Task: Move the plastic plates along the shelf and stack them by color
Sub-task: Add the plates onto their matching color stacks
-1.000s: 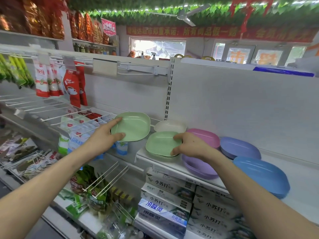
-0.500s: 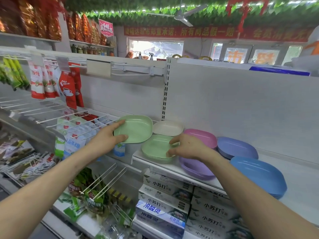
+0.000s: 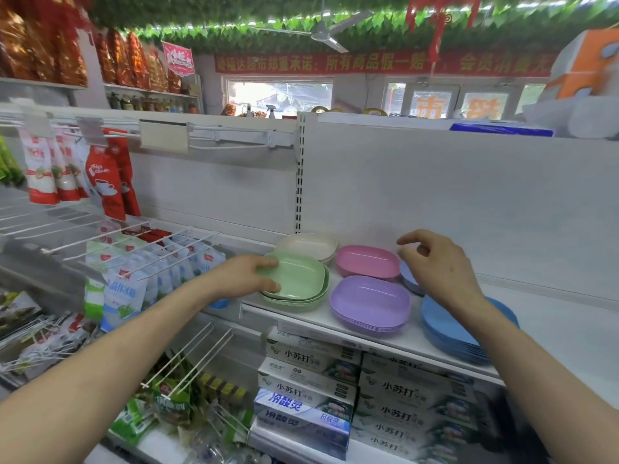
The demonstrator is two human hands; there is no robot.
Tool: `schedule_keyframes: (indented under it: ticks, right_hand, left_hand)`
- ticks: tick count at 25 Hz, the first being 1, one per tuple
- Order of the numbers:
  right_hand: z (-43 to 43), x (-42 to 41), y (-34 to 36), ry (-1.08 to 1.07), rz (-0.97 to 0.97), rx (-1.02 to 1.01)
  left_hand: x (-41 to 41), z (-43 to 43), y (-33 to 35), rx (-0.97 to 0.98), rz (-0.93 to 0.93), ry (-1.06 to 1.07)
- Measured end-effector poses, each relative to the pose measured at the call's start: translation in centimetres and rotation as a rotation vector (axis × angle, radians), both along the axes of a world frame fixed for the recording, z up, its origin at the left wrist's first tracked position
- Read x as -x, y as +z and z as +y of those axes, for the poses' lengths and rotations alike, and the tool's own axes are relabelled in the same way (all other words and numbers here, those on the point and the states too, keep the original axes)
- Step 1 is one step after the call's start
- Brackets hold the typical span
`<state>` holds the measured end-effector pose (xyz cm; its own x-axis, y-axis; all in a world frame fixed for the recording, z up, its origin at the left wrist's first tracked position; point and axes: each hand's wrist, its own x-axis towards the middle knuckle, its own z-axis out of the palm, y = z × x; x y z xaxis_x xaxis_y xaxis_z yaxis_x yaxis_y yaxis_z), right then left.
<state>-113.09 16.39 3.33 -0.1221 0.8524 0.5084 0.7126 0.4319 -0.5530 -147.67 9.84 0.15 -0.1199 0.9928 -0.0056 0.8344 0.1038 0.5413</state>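
A green plate stack (image 3: 303, 281) sits at the left end of the white shelf (image 3: 552, 333). My left hand (image 3: 248, 274) grips the top green plate's left rim, thumb inside, as it lies on that stack. Behind it rests a cream plate stack (image 3: 310, 245). A pink plate (image 3: 368, 261) and a purple stack (image 3: 370, 304) lie in the middle. My right hand (image 3: 435, 262) hovers empty with loosely curled fingers above a lavender-blue plate (image 3: 408, 279), mostly hidden. A blue stack (image 3: 449, 333) is on the right, partly behind my forearm.
Wire hooks with hanging sugar bags (image 3: 134, 272) jut out left of the shelf. Toothpaste boxes (image 3: 311, 373) fill the shelf below. The white back panel (image 3: 469, 202) rises behind the plates. Bare shelf surface extends to the right of the blue stack.
My left hand brought the green plate down onto the green stack. My right hand let go of the green stack and rose to the right, over the lavender-blue plate.
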Motion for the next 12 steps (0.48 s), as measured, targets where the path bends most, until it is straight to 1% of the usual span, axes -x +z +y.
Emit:
schedule_keyframes:
  ticks: [3,7,9,11,12]
  right_hand:
    - [-0.1,-1.9,-0.2,-0.037,0.002,-0.003]
    - [-0.6,-3.6,-0.4,-0.039,0.038,0.012]
    - [-0.6,-4.9,-0.4,-0.051,0.052,0.017]
    - [-0.3,-6.6,-0.3,-0.074,0.056,0.015]
    - [-0.3,-7.7,-0.3,-0.092,0.056,0.016]
  left_hand:
    - [-0.4,0.8,0.2,0.054,0.145,-0.025]
    - [-0.5,1.0,0.3,0.079,0.224,-0.029]
    - [-0.9,1.0,0.9,0.079,0.329,-0.016]
    - [-2.1,1.3,1.6,-0.001,0.444,0.023]
    - [-3.3,1.5,2.1,-0.071,0.457,0.034]
